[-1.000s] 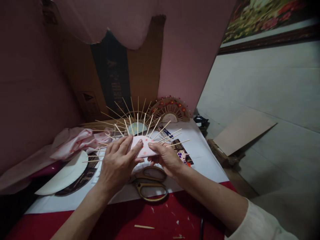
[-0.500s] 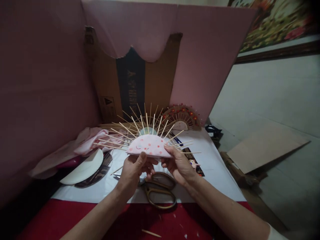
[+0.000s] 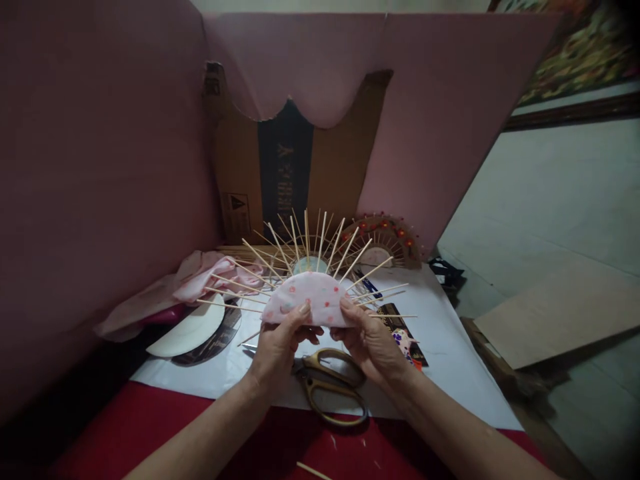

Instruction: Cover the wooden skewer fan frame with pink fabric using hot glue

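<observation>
Between my two hands is a pink, spotted, fabric-covered half-disc (image 3: 313,297) with thin wooden sticks (image 3: 350,252) fanning out from its curved edge. My left hand (image 3: 283,343) pinches its lower left part, the thumb lying on the front face. At the lower right corner my right hand (image 3: 373,340) grips it the same way, thumb in front and fingers behind. Below the half-disc, scissors with bronze-coloured handles (image 3: 335,387) lie on the white sheet (image 3: 450,373); my left hand partly hides their blades.
Left on the table are pink cloth (image 3: 195,280) and a white half-disc (image 3: 193,330). A finished-looking fan with red flowers (image 3: 400,233) stands behind, near a pale green round thing (image 3: 310,265). A loose stick (image 3: 313,471) lies on the red cloth (image 3: 200,427). Cardboard (image 3: 300,167) leans at the back.
The view has shifted, so the surroundings sit further right. The half-disc has tipped so its face shows more fully, and my left thumb has moved up onto its front.
</observation>
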### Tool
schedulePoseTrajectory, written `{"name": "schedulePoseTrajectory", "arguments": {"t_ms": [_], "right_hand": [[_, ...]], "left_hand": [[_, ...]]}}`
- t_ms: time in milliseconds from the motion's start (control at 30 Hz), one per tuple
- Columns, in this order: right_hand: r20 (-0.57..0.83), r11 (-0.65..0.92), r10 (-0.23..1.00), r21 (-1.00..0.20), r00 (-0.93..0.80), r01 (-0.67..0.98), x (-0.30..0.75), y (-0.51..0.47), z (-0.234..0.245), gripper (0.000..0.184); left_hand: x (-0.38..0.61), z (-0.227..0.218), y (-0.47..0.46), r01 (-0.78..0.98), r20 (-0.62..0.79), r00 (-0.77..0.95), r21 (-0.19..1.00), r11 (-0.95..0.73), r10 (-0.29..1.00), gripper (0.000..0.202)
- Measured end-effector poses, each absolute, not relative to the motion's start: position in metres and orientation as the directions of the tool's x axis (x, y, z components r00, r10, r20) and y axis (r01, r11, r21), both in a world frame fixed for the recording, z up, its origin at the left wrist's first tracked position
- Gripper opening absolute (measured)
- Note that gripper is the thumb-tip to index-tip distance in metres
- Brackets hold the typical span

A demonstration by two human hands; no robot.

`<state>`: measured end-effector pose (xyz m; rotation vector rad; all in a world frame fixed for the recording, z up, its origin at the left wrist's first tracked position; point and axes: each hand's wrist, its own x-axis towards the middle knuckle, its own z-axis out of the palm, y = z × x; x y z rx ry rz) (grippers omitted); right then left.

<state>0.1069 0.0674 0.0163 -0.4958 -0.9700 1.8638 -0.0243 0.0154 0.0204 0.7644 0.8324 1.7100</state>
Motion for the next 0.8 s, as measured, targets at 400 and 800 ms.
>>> {"name": "schedulePoseTrajectory", "arguments": {"t_ms": [400,800], "right_hand": [[0.389,0.115,0.793,-0.851,-0.469,-0.512,0.111,0.049,0.039,0.024],[0.298,0.159,0.911,-0.893,-0.286,-0.422,0.104,0.041,0.039,0.022]], "left_hand": [[-0.038,0.033,0.019,-0.744,-0.009,-0.15,0.659,-0.107,0.989,0.014],[-0.026,0.038,0.017,-0.706,-0.009,-0.188,0.696,-0.129,0.982,0.022]]}}
